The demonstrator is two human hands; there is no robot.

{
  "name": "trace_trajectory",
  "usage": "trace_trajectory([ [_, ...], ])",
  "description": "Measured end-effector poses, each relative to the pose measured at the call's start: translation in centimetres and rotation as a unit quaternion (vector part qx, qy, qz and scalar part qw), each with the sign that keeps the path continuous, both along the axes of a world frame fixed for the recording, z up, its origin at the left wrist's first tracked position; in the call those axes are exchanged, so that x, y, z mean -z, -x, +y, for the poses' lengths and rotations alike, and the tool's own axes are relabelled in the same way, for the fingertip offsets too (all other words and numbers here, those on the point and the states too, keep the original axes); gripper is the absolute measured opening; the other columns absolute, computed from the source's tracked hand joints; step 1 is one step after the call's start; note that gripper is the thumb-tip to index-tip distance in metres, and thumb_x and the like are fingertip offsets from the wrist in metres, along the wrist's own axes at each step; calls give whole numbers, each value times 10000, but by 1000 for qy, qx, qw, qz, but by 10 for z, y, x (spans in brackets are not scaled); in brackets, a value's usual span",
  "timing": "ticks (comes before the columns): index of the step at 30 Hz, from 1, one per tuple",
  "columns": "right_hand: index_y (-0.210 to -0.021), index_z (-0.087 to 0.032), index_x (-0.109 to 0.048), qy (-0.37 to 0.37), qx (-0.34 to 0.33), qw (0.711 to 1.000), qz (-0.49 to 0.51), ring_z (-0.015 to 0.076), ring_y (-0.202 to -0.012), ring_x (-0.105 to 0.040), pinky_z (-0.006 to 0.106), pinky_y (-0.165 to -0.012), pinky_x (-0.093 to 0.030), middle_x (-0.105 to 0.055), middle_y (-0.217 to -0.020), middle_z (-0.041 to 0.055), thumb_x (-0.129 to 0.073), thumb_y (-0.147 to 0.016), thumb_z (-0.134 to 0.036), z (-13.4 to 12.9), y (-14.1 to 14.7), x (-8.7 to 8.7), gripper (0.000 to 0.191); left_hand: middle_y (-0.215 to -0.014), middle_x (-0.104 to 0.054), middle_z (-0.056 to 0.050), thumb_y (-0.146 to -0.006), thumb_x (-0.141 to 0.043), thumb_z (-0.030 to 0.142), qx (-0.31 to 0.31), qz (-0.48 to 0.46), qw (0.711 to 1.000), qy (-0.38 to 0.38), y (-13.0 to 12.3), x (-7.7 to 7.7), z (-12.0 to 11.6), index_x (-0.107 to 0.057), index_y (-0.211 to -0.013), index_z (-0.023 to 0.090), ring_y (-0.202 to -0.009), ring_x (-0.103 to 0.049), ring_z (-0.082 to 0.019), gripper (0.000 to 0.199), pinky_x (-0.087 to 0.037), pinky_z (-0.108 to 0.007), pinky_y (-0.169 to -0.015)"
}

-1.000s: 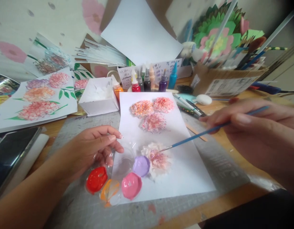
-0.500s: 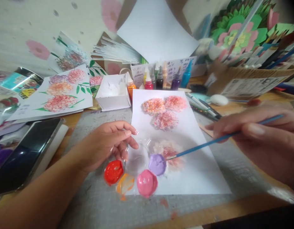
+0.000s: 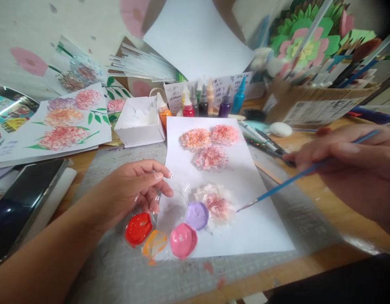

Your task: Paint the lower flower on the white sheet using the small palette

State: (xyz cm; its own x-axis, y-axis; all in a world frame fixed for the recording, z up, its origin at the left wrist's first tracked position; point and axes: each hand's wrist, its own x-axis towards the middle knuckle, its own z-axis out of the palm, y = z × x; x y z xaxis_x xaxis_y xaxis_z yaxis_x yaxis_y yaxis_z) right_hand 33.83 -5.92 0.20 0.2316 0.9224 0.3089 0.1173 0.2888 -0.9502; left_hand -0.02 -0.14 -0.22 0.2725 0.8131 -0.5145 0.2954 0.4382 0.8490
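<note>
My left hand (image 3: 141, 185) is closed on the rim of a clear paint palette (image 3: 176, 207) with round wells, tilted over the paper's lower left. Its wells hold red paint (image 3: 138, 229), orange paint (image 3: 154, 245), pink paint (image 3: 183, 240) and lavender paint (image 3: 197, 216). Between the fingers and thumb of my right hand (image 3: 350, 160) is a thin blue paintbrush (image 3: 286, 183). The brush tip points down-left, at the right edge of a whitish flower-like patch (image 3: 217, 204) with a pink centre. Three reddish and orange flower heads (image 3: 210, 157) show higher on the white paper (image 3: 255, 230).
Paint bottles (image 3: 188, 107) and a small white box (image 3: 139, 126) stand behind the paper. Flower pictures (image 3: 65, 135) and a dark phone (image 3: 27, 198) lie at left. A cardboard box (image 3: 324, 105) of brushes and pens stands at back right. A grey cutting mat (image 3: 112, 257) lies beneath.
The brush tip has come away from the lavender paint and moved right, to the edge of the whitish patch. The whole view has shifted slightly; my left hand keeps its hold on the palette.
</note>
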Motion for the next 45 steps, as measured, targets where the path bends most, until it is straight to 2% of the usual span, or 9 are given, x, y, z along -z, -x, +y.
trace_trajectory([
  [3,-757,-224,-699,0,-66,997,-41,250,-793,-667,406,-664,-548,-697,-754,64,-610,-777,-215,-3,5,-2,92,-685,-714,-15,-768,-603,318,-4,6,1000,4,-1,0,0,-567,-868,192,-410,-557,-98,166,-416,-194,-397],
  [5,-743,-232,-701,2,-75,996,-48,222,-780,-662,362,-645,-547,-692,-745,49,-613,-777,-210,-4,10,-5,97,-679,-709,-4,-774,-592,311,-9,14,1000,6,-1,-1,0,-562,-869,193,-407,-548,-93,154,-415,-195,-403],
  [11,-738,-249,-698,7,-62,997,-33,204,-780,-665,344,-677,-541,-693,-741,31,-617,-776,-199,-5,12,-6,102,-685,-707,-4,-772,-591,320,-12,26,1000,10,1,0,0,-561,-876,195,-409,-542,-97,165,-417,-207,-408],
  [15,-723,-237,-697,31,-64,996,-62,191,-763,-667,307,-656,-528,-703,-729,39,-621,-766,-218,-7,16,-8,90,-685,-708,-8,-756,-607,337,-15,23,1000,16,3,2,2,-570,-867,204,-410,-545,-104,177,-417,-213,-405],
  [26,-698,-239,-705,15,-46,998,-46,195,-776,-660,309,-633,-532,-685,-721,34,-611,-757,-183,-3,18,-8,125,-682,-709,-16,-713,-634,372,-17,24,1000,4,4,4,2,-579,-847,214,-402,-548,-115,215,-431,-233,-399],
  [30,-715,-251,-696,13,-49,998,-41,191,-756,-661,337,-667,-544,-694,-745,20,-599,-766,-176,-5,20,-8,132,-676,-707,-5,-743,-610,343,-14,25,1000,9,0,-1,1,-566,-854,210,-409,-542,-100,179,-415,-211,-408],
  [34,-669,-231,-686,30,-38,998,-29,185,-767,-663,291,-637,-532,-689,-699,23,-612,-741,-168,-4,22,-10,121,-677,-706,7,-774,-593,312,-16,28,999,19,-4,-6,-1,-556,-860,206,-426,-539,-86,142,-416,-200,-433],
  [39,-673,-234,-693,28,-44,999,-10,178,-738,-671,292,-645,-537,-698,-714,17,-610,-733,-160,-2,21,-10,126,-679,-710,3,-778,-587,319,-11,24,999,18,-2,-5,-1,-560,-863,206,-419,-541,-91,144,-409,-202,-419],
  [45,-706,-231,-694,20,-59,998,-27,191,-801,-665,297,-667,-529,-693,-718,25,-614,-756,-188,-5,22,-10,104,-688,-711,5,-787,-585,310,-11,25,999,18,-3,-5,-1,-555,-869,203,-424,-541,-89,138,-415,-206,-431],
])
